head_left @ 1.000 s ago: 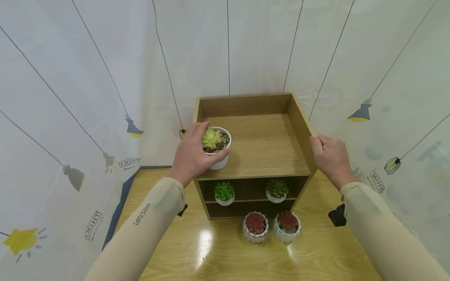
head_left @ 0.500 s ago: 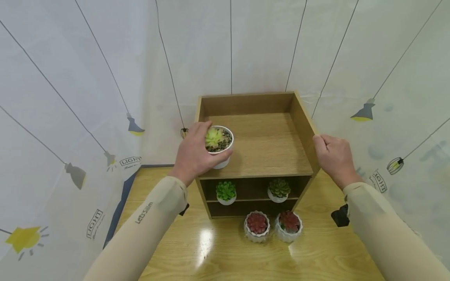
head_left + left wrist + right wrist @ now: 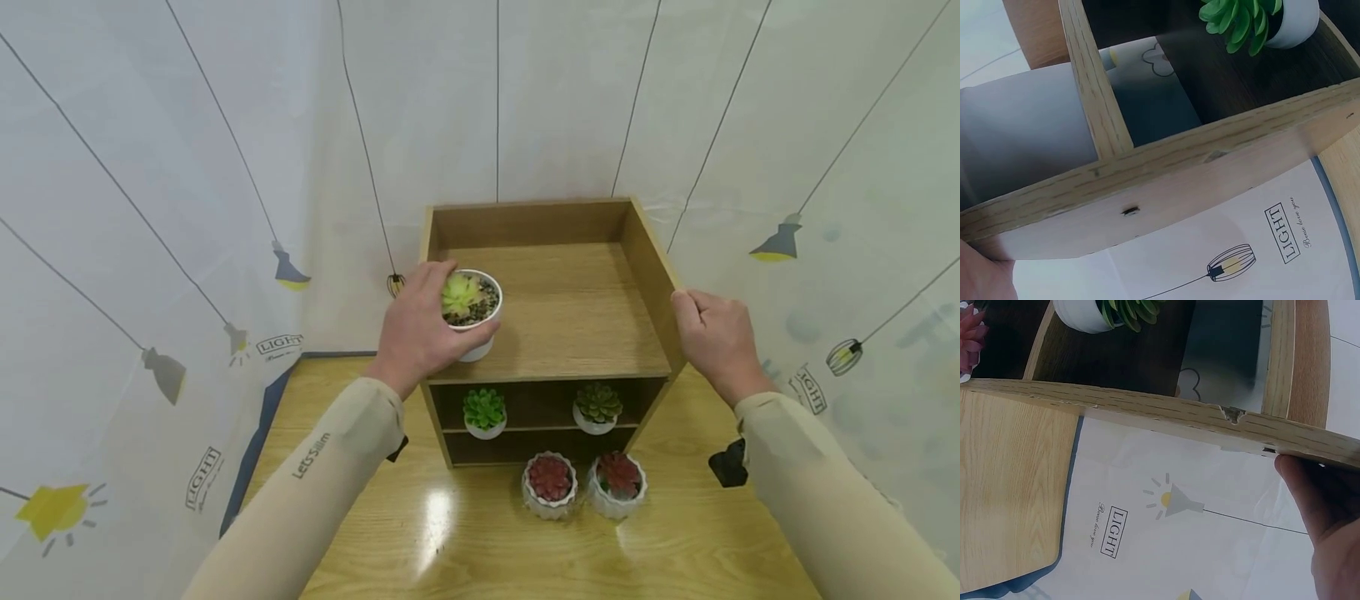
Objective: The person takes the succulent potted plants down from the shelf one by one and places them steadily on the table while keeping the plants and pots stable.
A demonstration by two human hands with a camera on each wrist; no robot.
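Note:
My left hand (image 3: 420,329) holds a white pot with a pale green succulent (image 3: 463,293), thumb at its near side and fingers behind. The pot stands at the left end of the wooden shelf's top board (image 3: 570,308). My right hand (image 3: 716,337) grips the shelf's right side panel; in the right wrist view the thumb (image 3: 1294,478) lies against its outer face. A bright green succulent (image 3: 484,410) and a dark green succulent (image 3: 597,406) sit in white pots on the level below. In the left wrist view, the pot's pale side (image 3: 1022,125) shows above the board.
Two red succulents in white scalloped pots, one left (image 3: 550,483) and one right (image 3: 617,483), stand on the wooden table (image 3: 375,517) before the shelf. A pale lamp-printed sheet (image 3: 555,100) hangs close behind the shelf and along both sides.
The whole scene shifts slightly right in the head view. Both hands keep their holds, and the pot stays at the left end of the top board.

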